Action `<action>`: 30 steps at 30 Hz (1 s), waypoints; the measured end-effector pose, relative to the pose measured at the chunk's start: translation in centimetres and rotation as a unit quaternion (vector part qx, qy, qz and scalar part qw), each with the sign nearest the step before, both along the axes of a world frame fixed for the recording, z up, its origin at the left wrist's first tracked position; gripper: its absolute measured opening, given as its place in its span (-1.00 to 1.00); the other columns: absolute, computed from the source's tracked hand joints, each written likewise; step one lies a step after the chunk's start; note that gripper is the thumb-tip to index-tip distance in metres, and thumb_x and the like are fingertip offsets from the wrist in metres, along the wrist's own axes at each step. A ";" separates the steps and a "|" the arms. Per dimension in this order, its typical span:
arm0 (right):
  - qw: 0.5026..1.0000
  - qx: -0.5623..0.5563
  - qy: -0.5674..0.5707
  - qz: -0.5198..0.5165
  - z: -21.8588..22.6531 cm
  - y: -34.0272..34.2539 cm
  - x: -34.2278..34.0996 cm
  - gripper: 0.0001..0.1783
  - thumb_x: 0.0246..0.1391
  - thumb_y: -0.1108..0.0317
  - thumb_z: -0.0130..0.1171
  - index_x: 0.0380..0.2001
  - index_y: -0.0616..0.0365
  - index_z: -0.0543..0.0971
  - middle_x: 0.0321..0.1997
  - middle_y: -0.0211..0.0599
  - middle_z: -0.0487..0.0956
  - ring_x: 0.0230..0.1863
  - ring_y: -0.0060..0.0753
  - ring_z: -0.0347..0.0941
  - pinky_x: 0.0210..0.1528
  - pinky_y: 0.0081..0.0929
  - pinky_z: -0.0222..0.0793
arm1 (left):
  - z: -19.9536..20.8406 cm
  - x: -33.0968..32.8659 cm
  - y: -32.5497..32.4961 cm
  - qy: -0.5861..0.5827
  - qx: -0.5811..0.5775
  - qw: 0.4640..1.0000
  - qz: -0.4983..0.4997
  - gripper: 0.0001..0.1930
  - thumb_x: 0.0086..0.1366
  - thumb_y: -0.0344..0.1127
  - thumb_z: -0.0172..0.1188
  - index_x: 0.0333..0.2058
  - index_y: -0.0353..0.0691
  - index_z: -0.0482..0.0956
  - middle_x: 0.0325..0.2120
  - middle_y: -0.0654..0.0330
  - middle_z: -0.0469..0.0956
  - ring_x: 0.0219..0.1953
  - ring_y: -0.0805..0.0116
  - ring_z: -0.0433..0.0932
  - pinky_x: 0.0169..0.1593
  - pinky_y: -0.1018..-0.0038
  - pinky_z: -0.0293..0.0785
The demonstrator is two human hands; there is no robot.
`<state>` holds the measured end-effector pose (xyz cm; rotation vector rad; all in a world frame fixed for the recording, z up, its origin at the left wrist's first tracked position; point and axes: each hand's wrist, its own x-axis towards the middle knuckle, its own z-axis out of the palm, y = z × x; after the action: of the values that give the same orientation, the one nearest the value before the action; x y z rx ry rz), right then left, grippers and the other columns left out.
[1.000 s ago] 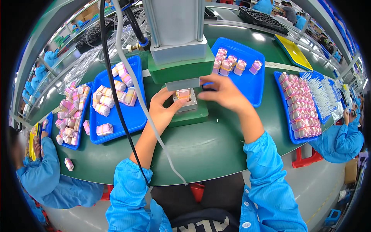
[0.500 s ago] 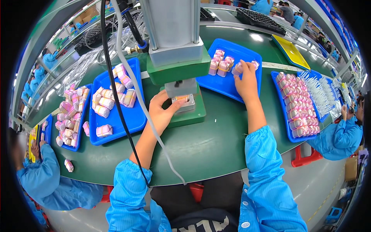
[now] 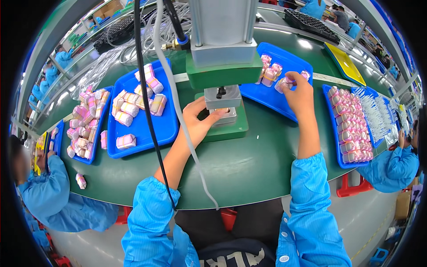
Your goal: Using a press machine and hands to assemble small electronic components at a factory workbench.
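Note:
My left hand (image 3: pixel 198 121) reaches in under the head of a green and grey press (image 3: pixel 224 67). Its thumb lies against the small metal jig (image 3: pixel 226 118) on the press base, and its other fingertips are hidden behind. Only a brownish sliver of what sits in the jig shows. My right hand (image 3: pixel 299 92) pinches a pink and white wrapped bundle (image 3: pixel 282 85) between thumb and fingers, over the blue tray (image 3: pixel 276 99) right of the press. Several similar bundles (image 3: pixel 269 75) stand in that tray, and one lies just beyond my fingers.
Left of the press, a blue tray (image 3: pixel 155 141) and another blue tray (image 3: pixel 92 151) hold loose bundles; one bundle (image 3: pixel 81 181) lies on the green table. A tray of rowed bundles (image 3: pixel 349 124) and a yellow tray (image 3: pixel 347 63) stand right. Hoses (image 3: pixel 182 120) hang across. Co-workers sit at both sides.
My view has turned slightly, so the table and press appear farther right. The left hand stays at the jig. The right hand keeps its pinch on the bundle, nearly unmoved relative to the tray.

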<state>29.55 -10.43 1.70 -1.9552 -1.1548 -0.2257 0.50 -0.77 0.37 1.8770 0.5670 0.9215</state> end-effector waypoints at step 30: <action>0.978 -0.104 0.149 0.105 -0.6 0.2 -1.6 -0.41 0.00 0.36 0.38 0.16 -0.07 0.50 -0.02 -0.06 0.62 -0.07 -0.17 0.60 0.03 -0.32 0.48 | -0.3 0.0 0.1 -0.005 -0.047 0.999 -0.017 -0.69 0.19 -0.31 0.29 -0.09 -0.27 0.65 -0.13 0.12 0.61 -0.07 0.21 0.56 0.12 0.38 0.36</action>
<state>27.92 -10.25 1.12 -1.9439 -1.2084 0.3012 0.51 -0.67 0.04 1.7916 0.5611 0.8680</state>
